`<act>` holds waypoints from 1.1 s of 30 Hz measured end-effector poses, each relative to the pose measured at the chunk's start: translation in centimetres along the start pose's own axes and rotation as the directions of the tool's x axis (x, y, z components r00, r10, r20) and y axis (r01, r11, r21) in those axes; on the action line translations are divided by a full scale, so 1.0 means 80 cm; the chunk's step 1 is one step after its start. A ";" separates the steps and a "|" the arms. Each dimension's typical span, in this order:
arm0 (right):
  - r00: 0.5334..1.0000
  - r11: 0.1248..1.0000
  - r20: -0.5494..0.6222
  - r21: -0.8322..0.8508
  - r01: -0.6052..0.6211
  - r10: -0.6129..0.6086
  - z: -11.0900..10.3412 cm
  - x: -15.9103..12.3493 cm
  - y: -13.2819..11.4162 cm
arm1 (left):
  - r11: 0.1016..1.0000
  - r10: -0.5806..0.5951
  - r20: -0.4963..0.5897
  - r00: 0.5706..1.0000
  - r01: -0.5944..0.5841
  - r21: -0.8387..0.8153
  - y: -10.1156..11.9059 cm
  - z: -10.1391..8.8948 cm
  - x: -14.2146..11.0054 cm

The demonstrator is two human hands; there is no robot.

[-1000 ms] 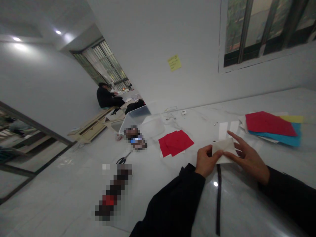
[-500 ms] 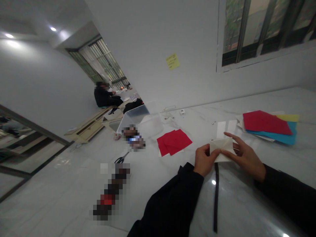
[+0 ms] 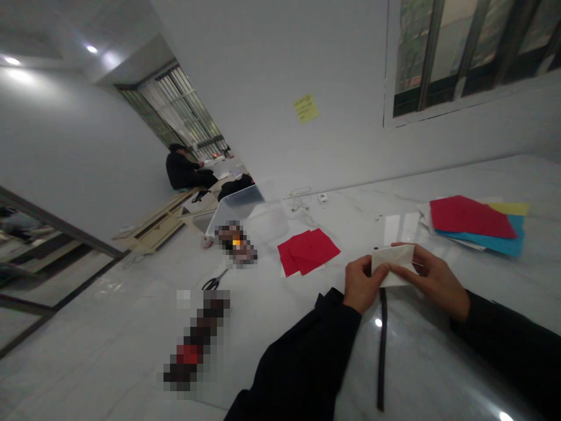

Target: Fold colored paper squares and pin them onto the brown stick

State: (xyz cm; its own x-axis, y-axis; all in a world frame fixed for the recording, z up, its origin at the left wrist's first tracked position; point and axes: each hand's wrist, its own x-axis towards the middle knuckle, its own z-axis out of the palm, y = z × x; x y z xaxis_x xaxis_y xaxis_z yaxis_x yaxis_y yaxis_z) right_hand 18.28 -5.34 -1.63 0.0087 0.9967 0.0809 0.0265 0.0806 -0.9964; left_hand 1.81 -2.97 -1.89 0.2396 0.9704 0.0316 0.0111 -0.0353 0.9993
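Note:
My left hand [image 3: 361,285] and my right hand [image 3: 440,283] pinch a piece of folded white paper [image 3: 398,257] between them, with both thumbs meeting near its middle. Crease lines run across the paper. Part of its edges is covered by the fingers. Below it a narrow black strip [image 3: 382,351] lies on the pale marbled surface [image 3: 421,362]. Left of my left hand, overlapping red papers [image 3: 316,251] lie flat with some white showing under them. Beyond my right hand sits a stack of red, blue, yellow and white papers [image 3: 473,217].
Black-handled scissors [image 3: 211,284] lie to the left, near two blurred-out items. A clear plastic bin [image 3: 239,204] and a thin cable [image 3: 300,202] are near the wall. On the wall is a yellow sticky note [image 3: 305,109]. Another person [image 3: 182,168] sits far back.
The raised right index finger has come down behind the top edge of the folded paper. My left hand keeps its hold almost unmoved.

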 end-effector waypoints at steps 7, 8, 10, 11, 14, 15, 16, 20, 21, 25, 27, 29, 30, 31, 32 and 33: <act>1.000 1.000 0.008 0.004 0.008 -0.008 0.000 0.000 0.000 | 1.000 0.011 -0.001 1.000 -0.011 0.011 0.001 -0.001 -0.001; 1.000 1.000 0.010 0.004 0.004 -0.004 -0.001 0.001 0.002 | 1.000 0.012 -0.002 1.000 -0.012 0.014 0.001 -0.001 -0.001; 1.000 1.000 0.019 -0.002 -0.003 0.003 -0.002 0.002 0.005 | 1.000 0.015 -0.005 1.000 -0.015 0.017 0.003 0.000 -0.002; 1.000 1.000 0.022 -0.009 -0.006 0.006 -0.003 0.003 0.005 | 1.000 0.017 -0.007 1.000 -0.017 0.018 0.004 0.000 -0.002; 1.000 1.000 0.018 -0.025 -0.007 0.007 -0.002 0.002 0.003 | 0.999 0.034 -0.010 0.999 -0.034 0.015 0.006 0.001 -0.004; 1.000 1.000 0.012 -0.028 -0.007 0.008 -0.002 0.001 0.001 | 0.999 0.042 -0.014 0.999 -0.042 0.016 0.007 0.002 -0.004; 1.000 1.000 0.006 -0.030 -0.008 0.009 -0.001 0.000 -0.001 | 0.999 0.051 -0.018 0.999 -0.051 0.020 0.007 0.002 -0.005; 1.000 0.999 0.009 -0.043 -0.016 0.016 0.000 -0.002 -0.004 | 0.995 0.078 -0.028 0.997 -0.076 0.064 0.005 0.001 -0.006; 1.000 0.999 0.010 -0.051 -0.017 0.017 0.000 -0.001 -0.003 | 0.994 0.079 -0.027 0.996 -0.077 0.073 0.005 0.000 -0.006; 1.000 0.997 0.005 -0.074 -0.017 0.017 -0.002 0.001 0.004 | 0.991 0.087 -0.021 0.996 -0.084 0.101 0.002 -0.001 -0.005; 1.000 0.998 0.008 -0.067 -0.020 0.021 -0.003 0.002 0.006 | 0.991 0.092 -0.024 0.995 -0.089 0.104 0.002 0.000 -0.004; 1.000 0.998 0.009 -0.056 -0.026 0.027 -0.003 0.002 0.007 | 0.992 0.091 -0.032 0.995 -0.088 0.094 0.002 0.000 -0.004; 1.000 0.998 0.011 -0.051 -0.029 0.030 -0.003 0.002 0.007 | 0.992 0.091 -0.035 0.995 -0.088 0.088 0.002 0.000 -0.004; 0.999 0.998 0.012 -0.047 -0.030 0.031 -0.003 0.002 0.006 | 0.992 0.093 -0.037 0.995 -0.090 0.086 0.002 0.000 -0.004; 0.999 0.999 0.014 -0.042 -0.030 0.031 -0.003 0.002 0.005 | 0.992 0.097 -0.038 0.995 -0.093 0.087 0.002 0.001 -0.005; 0.999 0.999 0.020 -0.037 -0.030 0.031 -0.003 0.001 0.004 | 0.991 0.101 -0.040 0.994 -0.097 0.087 0.002 0.000 -0.005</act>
State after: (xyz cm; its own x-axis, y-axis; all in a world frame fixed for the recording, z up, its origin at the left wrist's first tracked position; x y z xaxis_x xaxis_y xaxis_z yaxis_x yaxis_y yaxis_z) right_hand 18.49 -5.21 -1.95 -0.0105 0.9987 0.0496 0.0635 0.0501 -0.9967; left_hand 1.75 -3.35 -1.73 0.2002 0.9706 0.1334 0.0725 -0.1504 0.9860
